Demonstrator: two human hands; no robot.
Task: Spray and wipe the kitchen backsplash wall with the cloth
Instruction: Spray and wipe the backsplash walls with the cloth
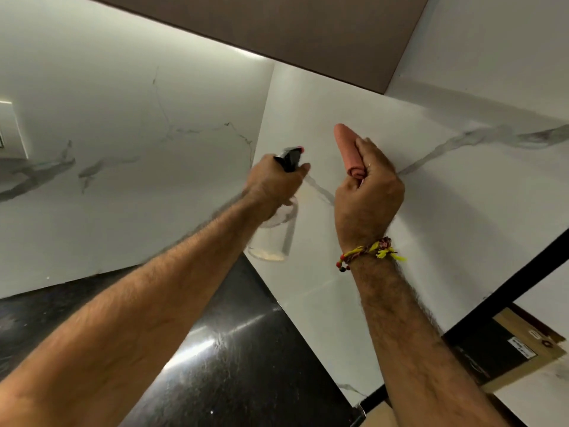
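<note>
The marble wall fills the view from 9 to 3 o'clock, meeting a black counter at 6. My left hand clamps the clear spray bottle, nozzle toward the corner, probably to wet it. My right hand grips the rolled pink cloth, kept dry for wiping. A cabinet overhangs at 12.

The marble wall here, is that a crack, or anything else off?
Nothing stands out. The grey lines on the backsplash wall look like marble veining, not damage. The left hand holds the spray bottle, the right hand a rolled cloth.
</note>
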